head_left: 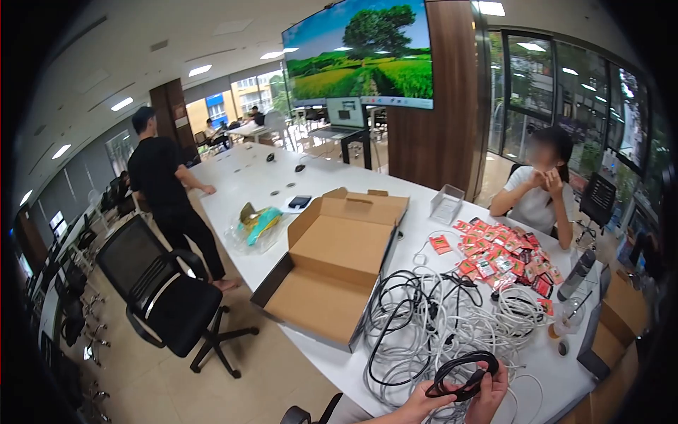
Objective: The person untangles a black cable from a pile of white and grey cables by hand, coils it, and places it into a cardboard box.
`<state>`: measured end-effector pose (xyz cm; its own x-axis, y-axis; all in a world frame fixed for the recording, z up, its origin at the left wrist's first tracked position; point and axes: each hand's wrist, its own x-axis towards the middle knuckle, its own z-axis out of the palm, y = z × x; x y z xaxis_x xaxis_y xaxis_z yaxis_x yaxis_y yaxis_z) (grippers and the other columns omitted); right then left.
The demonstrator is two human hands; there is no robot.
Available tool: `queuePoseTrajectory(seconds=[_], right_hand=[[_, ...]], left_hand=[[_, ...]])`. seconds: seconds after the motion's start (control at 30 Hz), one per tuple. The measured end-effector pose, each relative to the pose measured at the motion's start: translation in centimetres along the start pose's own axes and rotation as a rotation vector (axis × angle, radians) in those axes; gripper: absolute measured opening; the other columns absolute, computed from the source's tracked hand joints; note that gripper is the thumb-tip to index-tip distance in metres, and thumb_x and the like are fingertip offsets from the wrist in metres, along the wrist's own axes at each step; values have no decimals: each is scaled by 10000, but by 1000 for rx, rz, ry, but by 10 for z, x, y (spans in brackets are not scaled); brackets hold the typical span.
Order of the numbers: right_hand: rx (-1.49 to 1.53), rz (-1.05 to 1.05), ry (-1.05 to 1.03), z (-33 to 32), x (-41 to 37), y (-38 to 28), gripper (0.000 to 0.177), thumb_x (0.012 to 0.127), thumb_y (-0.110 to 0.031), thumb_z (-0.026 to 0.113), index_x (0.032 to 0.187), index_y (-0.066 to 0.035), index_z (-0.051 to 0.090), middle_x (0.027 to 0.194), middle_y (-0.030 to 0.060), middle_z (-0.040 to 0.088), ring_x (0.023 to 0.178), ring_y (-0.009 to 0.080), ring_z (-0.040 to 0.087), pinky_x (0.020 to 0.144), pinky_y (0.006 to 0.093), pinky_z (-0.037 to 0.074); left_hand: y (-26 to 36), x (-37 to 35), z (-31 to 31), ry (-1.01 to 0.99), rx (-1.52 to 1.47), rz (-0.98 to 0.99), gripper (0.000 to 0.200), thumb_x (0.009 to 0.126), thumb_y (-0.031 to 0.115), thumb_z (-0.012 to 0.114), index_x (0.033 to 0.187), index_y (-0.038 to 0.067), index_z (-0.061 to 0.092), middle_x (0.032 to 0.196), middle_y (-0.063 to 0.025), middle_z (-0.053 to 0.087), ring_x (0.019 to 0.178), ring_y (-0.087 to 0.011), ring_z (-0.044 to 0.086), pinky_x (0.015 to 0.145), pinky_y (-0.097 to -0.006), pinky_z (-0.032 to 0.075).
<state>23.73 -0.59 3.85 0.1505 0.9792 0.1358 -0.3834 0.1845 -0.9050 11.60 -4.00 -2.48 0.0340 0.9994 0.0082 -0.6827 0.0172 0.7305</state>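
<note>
Near the bottom of the head view, a coiled black cable (462, 367) is held between my two hands. My left hand (422, 401) is closed on the lower left side of the coil. On the coil's right side, my right hand (489, 390) has its fingers wrapped round the cable. Just beyond them spreads a tangled heap of white and black cables (424, 318). An open, flat cardboard box (339, 247) stands left of the heap, and a pile of small red packets (501, 254) lies behind it.
On the white table (244, 177) are a plastic bag (258, 230), a clear holder (447, 205), a dark bottle (578, 274) and a cup (569, 318). One person sits across at the right; another stands at the left near a black chair (159, 290).
</note>
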Motion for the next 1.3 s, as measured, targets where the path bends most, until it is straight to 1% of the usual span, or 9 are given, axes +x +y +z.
queuePoseTrajectory(seconds=[0.2,0.27,0.4,0.47,0.57,0.87,1.0,1.1,1.3], right_hand=[[82,3,-24,-11,1,-1,339,892,-99,560,1217,-32,489,996,80,601,722,121,594,566,232,503],[163,66,-53,-19,3,-4,345,884,-67,565,1215,-18,478,1031,100,599,700,133,599,610,246,516],[266,195,-87,-33,-1,-18,381,869,-85,629,1220,-20,496,1008,75,614,772,148,610,694,274,505],[299,175,-126,-40,-5,-26,371,891,-106,620,1229,-14,496,1014,55,608,782,123,595,718,266,498],[271,126,-100,-52,-12,-29,321,939,-90,548,1238,4,480,967,49,614,790,110,589,737,261,495],[110,3,132,-84,-33,-32,308,922,-78,573,1210,-6,493,1026,62,622,740,110,619,687,248,509],[63,-70,225,-84,-37,-33,250,910,-60,573,1145,9,524,1025,79,613,745,127,622,657,262,520],[101,-62,278,-83,-39,-40,218,896,-46,587,1103,8,545,970,63,633,757,110,608,680,240,501],[77,-118,275,-91,-50,-48,205,887,-87,608,1075,-21,562,939,39,609,807,102,578,721,252,462]], left_hand=[[4,2,9,17,-23,-9,169,794,-23,693,955,-1,645,850,-56,656,726,-120,613,646,-259,505],[-40,7,-43,-131,-143,-117,208,804,-91,625,946,60,619,1116,-96,622,995,-176,584,845,-280,472],[-16,7,-28,-164,-301,-156,232,770,-35,669,954,78,582,1037,-66,614,1024,-213,576,845,-354,477],[-5,5,1,-82,-314,-148,243,760,-4,683,956,80,566,985,-52,615,822,-158,601,817,-353,482],[-9,15,4,-261,-373,-235,266,747,-22,671,963,84,560,929,-33,623,437,-63,388,789,-316,483],[-17,6,48,-268,-149,-337,241,746,-62,661,933,74,593,1050,-57,597,1018,-181,564,815,-311,473],[-20,2,60,-286,32,-323,206,801,-32,666,986,44,615,833,-8,597,643,-66,503,538,-204,363],[-21,5,51,-377,21,-419,221,789,-50,666,983,55,650,1006,-14,612,668,-51,498,543,-196,349],[-8,-1,68,-405,-49,-475,213,840,16,645,1049,53,637,749,37,578,537,-26,400,468,-204,275]])
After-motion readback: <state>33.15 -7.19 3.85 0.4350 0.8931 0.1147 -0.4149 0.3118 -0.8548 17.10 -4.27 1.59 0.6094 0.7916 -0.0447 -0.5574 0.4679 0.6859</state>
